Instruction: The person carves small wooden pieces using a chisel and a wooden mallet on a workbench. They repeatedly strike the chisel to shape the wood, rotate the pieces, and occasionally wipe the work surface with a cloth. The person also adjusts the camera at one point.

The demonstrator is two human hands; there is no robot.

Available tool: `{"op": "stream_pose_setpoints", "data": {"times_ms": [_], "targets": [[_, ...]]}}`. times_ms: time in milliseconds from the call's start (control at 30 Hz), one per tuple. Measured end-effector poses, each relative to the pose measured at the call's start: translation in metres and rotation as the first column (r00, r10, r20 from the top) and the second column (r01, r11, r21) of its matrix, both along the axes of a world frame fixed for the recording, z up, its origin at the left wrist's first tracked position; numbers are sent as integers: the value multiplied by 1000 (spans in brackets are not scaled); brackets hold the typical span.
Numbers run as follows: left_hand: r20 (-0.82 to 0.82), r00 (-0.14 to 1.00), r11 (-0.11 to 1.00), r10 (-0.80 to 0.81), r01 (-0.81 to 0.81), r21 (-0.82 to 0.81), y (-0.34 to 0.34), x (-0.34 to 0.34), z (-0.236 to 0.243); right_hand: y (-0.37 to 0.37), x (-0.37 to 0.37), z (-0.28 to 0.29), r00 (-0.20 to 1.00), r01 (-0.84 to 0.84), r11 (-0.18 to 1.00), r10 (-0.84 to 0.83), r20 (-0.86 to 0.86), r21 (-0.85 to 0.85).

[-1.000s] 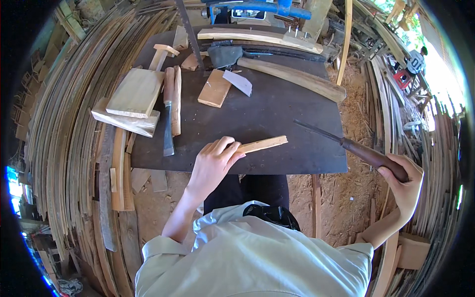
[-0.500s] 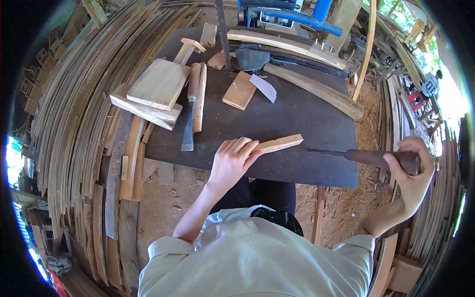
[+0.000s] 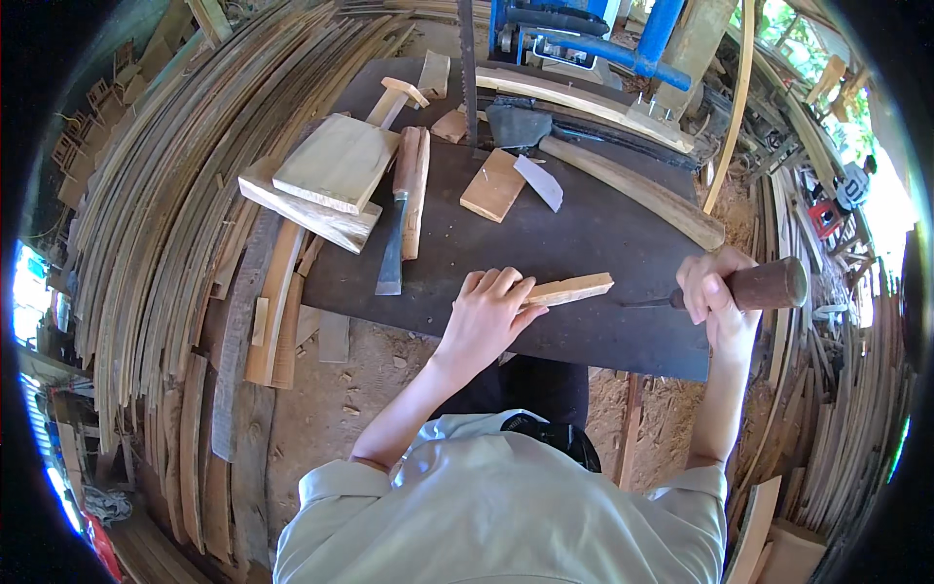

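My left hand is closed round one end of a short, pale strip of wood, held over the near part of the dark worktable. The strip's free end points right. My right hand grips a narrow chisel by the front of its thick brown wooden handle, whose butt sticks out to the right. The chisel's thin dark blade points left, its tip just short of the strip's free end. A wider chisel lies on the table beside a wooden stick.
Thick pale boards lie stacked at the table's left. Farther back are a small wood block, a white paper-like piece, a mallet-like tool's long wooden handle and an upright saw blade. Timber strips fill the left.
My right hand has shifted left along the chisel, from the butt of its handle to the front near the blade. My left hand keeps its hold on the wood strip. The whole view has shifted slightly.
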State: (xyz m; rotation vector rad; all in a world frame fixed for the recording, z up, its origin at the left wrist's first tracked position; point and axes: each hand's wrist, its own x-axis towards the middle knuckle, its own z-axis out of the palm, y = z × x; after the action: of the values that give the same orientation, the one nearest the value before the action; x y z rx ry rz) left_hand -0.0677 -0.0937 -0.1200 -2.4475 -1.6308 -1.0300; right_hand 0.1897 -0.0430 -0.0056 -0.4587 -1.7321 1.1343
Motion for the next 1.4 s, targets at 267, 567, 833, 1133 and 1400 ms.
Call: {"op": "stream_pose_setpoints", "data": {"times_ms": [267,567,833,1133,1400], "targets": [[9,1000,1000,-10,10,-11,7,12,-11,-7,-28,33,934,157,984,-121,-337,81],[14,999,999,-31,31,42,7,13,-8,-5,-66,42,911,127,991,-102,-400,37],[-5,999,998,-52,53,29,8,11,-9,-1,-78,34,937,146,987,-117,-330,65],[-25,998,997,-63,64,45,6,10,-9,1,-84,39,965,167,986,-168,-200,-17],[-14,997,996,-74,75,50,9,8,-11,5,-84,36,972,135,991,-131,-197,10]]}}
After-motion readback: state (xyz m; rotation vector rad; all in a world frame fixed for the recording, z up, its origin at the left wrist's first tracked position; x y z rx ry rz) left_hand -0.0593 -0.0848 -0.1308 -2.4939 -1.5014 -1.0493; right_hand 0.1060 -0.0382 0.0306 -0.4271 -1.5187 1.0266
